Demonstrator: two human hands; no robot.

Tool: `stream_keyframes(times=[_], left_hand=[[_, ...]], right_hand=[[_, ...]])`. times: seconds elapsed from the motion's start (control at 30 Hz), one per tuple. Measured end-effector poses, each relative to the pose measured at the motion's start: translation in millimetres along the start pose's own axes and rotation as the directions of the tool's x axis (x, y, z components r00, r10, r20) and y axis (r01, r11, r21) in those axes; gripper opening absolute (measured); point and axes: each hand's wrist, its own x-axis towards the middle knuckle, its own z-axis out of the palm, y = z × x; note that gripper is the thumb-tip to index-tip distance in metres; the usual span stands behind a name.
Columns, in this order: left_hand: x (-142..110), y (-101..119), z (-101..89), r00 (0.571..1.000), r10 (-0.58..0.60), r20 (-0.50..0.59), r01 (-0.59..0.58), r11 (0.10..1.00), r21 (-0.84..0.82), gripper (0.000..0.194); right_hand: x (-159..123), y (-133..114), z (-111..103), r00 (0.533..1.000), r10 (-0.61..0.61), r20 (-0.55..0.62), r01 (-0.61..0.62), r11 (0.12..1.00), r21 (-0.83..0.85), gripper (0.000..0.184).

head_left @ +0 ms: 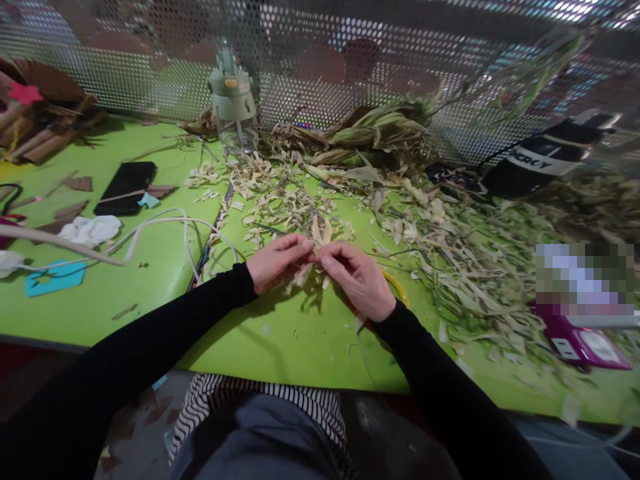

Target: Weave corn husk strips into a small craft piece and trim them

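My left hand [281, 262] and my right hand [359, 277] meet fingertip to fingertip above the front of the green table. Both are closed in a pinch on a small piece of pale dried husk [321, 230], its strips fanning up past my fingers. More husk bits hang just below the fingertips; the exact hold is partly hidden by my fingers. Partly under my right wrist lies a yellow loop, perhaps a handle [399, 288]. Shredded husk scraps [295, 200] cover the table beyond my hands.
A bundle of dried husks [370, 137] and a clear bottle [234, 107] stand by the perforated metal screen [320, 60]. Leftward lie a black phone [127, 188] and white cables [185, 233]. A black bottle [545, 160] and a purple object [580, 340] are at right, amid shreds.
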Motion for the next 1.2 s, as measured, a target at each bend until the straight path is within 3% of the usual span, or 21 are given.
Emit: stream_keyframes(times=[0.07, 0.13, 0.23, 0.33, 0.43, 0.53, 0.7, 0.93, 1.0, 1.1, 1.2], left_hand=[[1, -1, 1.4, 0.999, 0.016, 0.033, -0.019, 0.995, 0.093, 0.020], [0, -2, 2.7, 0.997, 0.038, 0.066, -0.052, 0.974, 0.222, 0.019], [-2, -3, 3.6, 0.992, 0.099, 0.073, -0.121, 0.885, 0.449, 0.017], [-4, -2, 3.8, 0.981, 0.181, 0.076, -0.190, 0.779, 0.597, 0.019], [-4, 1, 3.6, 0.977, 0.199, 0.075, -0.207, 0.809, 0.550, 0.019], [-3, 3, 2.6, 0.973, 0.220, 0.062, -0.222, 0.843, 0.489, 0.021], [-2, 1, 0.0, 0.967, 0.253, 0.040, -0.238, 0.830, 0.505, 0.026], [-3, -3, 2.4, 0.958, 0.282, 0.054, -0.279, 0.873, 0.400, 0.028], [-6, -2, 3.3, 0.937, 0.342, 0.076, -0.330, 0.790, 0.517, 0.022], [-10, 0, 3.3, 0.879, 0.449, 0.159, -0.408, 0.535, 0.740, 0.008], [-12, 0, 2.6, 0.835, 0.501, 0.230, -0.428, 0.328, 0.842, 0.015]], right_hand=[[2, 0, -4, 0.989, -0.134, -0.066, 0.123, 0.980, -0.159, 0.012], [3, 1, -6, 0.977, -0.186, -0.108, 0.154, 0.956, -0.251, 0.011], [1, 2, -5, 0.979, -0.172, -0.112, 0.133, 0.947, -0.292, 0.013], [-1, 2, -3, 0.990, -0.112, -0.088, 0.093, 0.975, -0.200, 0.012], [-2, 2, -2, 0.999, 0.032, -0.020, -0.032, 0.999, 0.006, 0.025], [0, 4, -2, 0.998, 0.070, 0.004, -0.070, 0.995, 0.070, 0.033], [1, 8, -1, 0.996, 0.003, -0.093, -0.009, 0.998, -0.066, 0.013], [0, 8, -2, 0.981, -0.105, -0.165, 0.064, 0.970, -0.236, 0.012], [0, 8, -3, 0.983, -0.066, -0.168, 0.019, 0.963, -0.269, 0.014], [0, 9, -3, 0.990, -0.028, -0.136, -0.013, 0.957, -0.288, 0.018], [-1, 8, -3, 0.995, -0.018, -0.098, -0.012, 0.955, -0.297, 0.019]])
